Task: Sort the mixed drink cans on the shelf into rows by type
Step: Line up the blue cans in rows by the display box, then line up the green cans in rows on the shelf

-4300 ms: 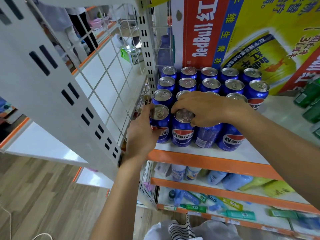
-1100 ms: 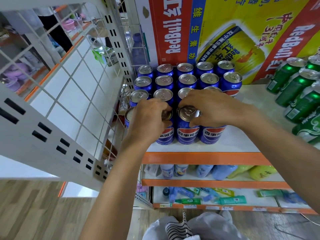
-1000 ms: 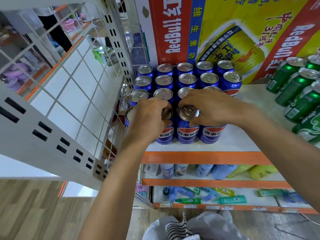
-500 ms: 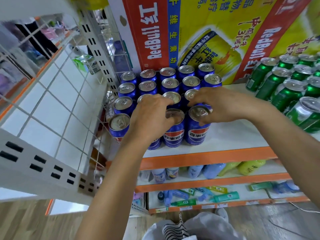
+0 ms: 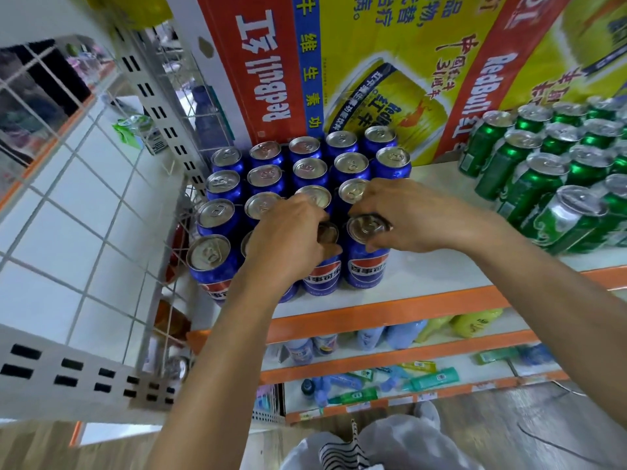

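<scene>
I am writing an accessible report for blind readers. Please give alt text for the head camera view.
A person's left hand and right hand grip the tops of front-row blue Pepsi cans, packed in neat rows on a white shelf. Green cans stand grouped to the right, and a Red Bull carton stands behind both groups.

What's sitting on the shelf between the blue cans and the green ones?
Nothing: the head view shows bare white shelf between the blue cans and green cans; only the right hand reaches across its front.
</scene>
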Motion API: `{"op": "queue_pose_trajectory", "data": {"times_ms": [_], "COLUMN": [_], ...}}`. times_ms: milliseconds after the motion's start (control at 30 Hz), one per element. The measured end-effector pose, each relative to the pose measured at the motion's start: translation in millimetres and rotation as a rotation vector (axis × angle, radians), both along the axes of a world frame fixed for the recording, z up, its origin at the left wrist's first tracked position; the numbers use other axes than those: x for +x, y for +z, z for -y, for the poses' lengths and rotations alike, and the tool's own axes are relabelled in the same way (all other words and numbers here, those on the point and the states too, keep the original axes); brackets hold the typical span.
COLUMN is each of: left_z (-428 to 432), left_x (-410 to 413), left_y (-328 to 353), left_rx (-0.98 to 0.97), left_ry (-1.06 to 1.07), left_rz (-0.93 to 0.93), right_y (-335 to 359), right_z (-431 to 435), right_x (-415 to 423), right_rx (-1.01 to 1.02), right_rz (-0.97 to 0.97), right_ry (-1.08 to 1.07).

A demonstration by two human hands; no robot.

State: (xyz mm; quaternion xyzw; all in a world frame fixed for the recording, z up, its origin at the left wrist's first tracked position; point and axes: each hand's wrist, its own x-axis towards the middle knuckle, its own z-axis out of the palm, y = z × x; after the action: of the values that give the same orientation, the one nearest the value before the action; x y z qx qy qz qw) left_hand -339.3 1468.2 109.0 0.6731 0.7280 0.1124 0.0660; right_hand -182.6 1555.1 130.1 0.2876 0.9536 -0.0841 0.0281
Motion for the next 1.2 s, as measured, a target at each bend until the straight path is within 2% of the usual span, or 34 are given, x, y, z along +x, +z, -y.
{"op": "queue_pose_trajectory", "data": {"times_ms": [133,233,567,800,967,1200], "left_z": [-4.9,-15.4,-80.0,-142.1,-183.5,-206.4], "left_x": [6.3,22.7,96.6,154.6,197.3,225.6], "left_y": [2.7,8.5,13.8,0.6,-6.3,-16.2], "left_rx": [0.041,0.116,0.146,0.099,0.093,0.073], "left_ry": [0.031,0.054,0.082,0.059,0.027,0.089], "left_rz": [-0.021,0.007,0.014,-0.022,0.053,0.114], "right_y": [-1.8,1.8,1.9,2.2,3.7,-25.1], "right_z": [-1.0,-8.6,-74.7,-128.9,-165.0,-201.0], "right_x": [11.4,33.2,128.4,198.4,233.2,254.6], "right_rx": [-0.054,-0.051,-0.002,0.066,0.084,0.067], "right_rz": [-0.113,-0.187,-0.096,-0.16,-0.214,-0.097], "right_ry": [0.054,-0.019,-0.166,-0.198,-0.245,-0.187]}}
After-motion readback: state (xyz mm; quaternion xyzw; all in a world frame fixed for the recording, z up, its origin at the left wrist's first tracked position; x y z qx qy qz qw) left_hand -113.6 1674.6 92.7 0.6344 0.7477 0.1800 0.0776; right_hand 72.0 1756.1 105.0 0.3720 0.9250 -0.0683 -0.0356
